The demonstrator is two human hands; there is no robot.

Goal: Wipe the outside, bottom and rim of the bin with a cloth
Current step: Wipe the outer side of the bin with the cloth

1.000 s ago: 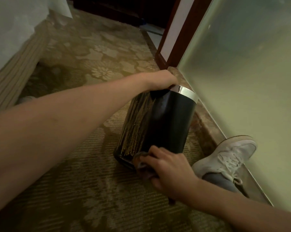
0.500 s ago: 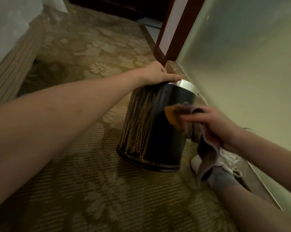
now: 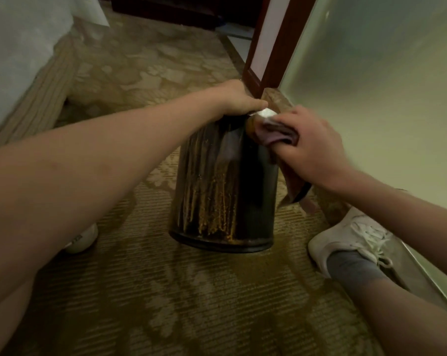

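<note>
Bin (image 3: 225,191) upright; right hand (image 3: 312,147), grip closed round cloth (image 3: 276,134), risen from side to rim (image 3: 266,113); left hand (image 3: 236,100) still clasps rim.

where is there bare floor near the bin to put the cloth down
Bare patterned carpet lies in front of the black cylindrical bin, between the left white shoe and right white shoe. More lies beyond the bin, toward the striped bed base. Crowded: between bin and frosted glass wall, where the right hand grips the purplish cloth.
</note>
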